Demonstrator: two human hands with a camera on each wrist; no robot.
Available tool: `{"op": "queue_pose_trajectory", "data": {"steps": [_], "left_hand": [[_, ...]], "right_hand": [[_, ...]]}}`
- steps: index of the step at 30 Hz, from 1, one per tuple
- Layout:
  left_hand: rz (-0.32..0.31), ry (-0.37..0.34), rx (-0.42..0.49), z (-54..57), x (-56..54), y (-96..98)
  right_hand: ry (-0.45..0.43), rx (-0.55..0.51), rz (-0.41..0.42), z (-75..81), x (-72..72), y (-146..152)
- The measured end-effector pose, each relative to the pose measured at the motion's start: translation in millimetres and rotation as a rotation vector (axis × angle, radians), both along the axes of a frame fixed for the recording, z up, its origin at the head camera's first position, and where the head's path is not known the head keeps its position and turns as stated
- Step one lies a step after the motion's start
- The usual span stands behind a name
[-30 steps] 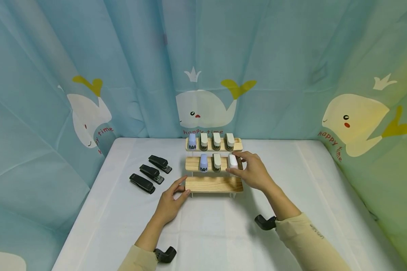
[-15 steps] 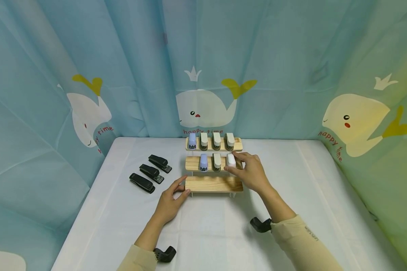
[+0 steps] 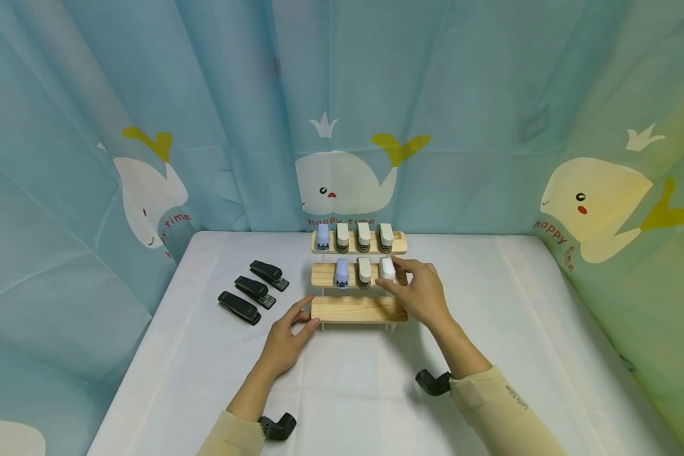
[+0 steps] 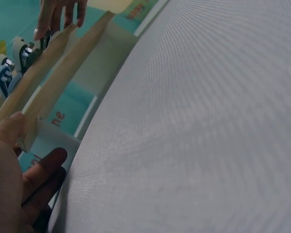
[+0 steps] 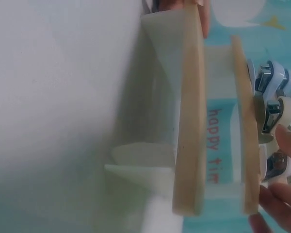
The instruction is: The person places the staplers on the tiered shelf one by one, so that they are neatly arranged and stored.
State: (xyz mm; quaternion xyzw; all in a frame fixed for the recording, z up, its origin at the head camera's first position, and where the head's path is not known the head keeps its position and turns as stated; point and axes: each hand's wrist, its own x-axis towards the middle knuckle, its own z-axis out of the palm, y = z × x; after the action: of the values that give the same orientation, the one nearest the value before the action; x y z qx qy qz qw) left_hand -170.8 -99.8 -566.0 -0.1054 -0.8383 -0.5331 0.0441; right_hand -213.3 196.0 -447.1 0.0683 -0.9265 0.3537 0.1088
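A tiered wooden rack (image 3: 359,310) stands on the table. My left hand (image 3: 285,342) holds the left end of its lowest board, with thumb and fingers at the corner. On the middle board, my right hand (image 3: 424,291) pinches a small white stapler (image 3: 386,268) between thumb and fingers at the right end. Left of it on that board stand a cream stapler (image 3: 364,271) and a lilac stapler (image 3: 342,272). The top board carries another lilac stapler (image 3: 323,237) and several cream staplers (image 3: 363,237). In the right wrist view, my fingers partly cover the white stapler (image 5: 281,162).
Three black staplers (image 3: 254,291) lie slanted on the white-covered table (image 3: 342,392), left of the rack. A blue curtain (image 3: 216,114) with printed whales hangs behind and at the sides. Wrist cameras (image 3: 433,382) stick out from both cuffs.
My right hand has shifted the white stapler slightly left along the middle board, closer to the cream one. The left hand has stayed at the rack's end.
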Motion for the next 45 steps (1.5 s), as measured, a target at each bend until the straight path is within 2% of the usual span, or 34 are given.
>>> {"op": "queue_pose_trajectory", "data": {"steps": [9,22,32,45], "left_hand": [[0.01,0.006,-0.015,-0.6,-0.1,0.0],[0.018,-0.002,-0.006,1.7,-5.7,1.7],[0.017,0.012,-0.02,1.4,-6.7,0.9],[0.017,0.012,-0.012,0.0,-1.1,0.8]], "right_hand": [[-0.05,-0.025,0.011,-0.2,3.4,5.3],[-0.03,-0.073,0.018,-2.4,6.4,18.0],[-0.062,-0.16,0.007,-12.2,15.3,29.0],[-0.092,-0.246,0.002,-28.1,26.0,38.2]]}}
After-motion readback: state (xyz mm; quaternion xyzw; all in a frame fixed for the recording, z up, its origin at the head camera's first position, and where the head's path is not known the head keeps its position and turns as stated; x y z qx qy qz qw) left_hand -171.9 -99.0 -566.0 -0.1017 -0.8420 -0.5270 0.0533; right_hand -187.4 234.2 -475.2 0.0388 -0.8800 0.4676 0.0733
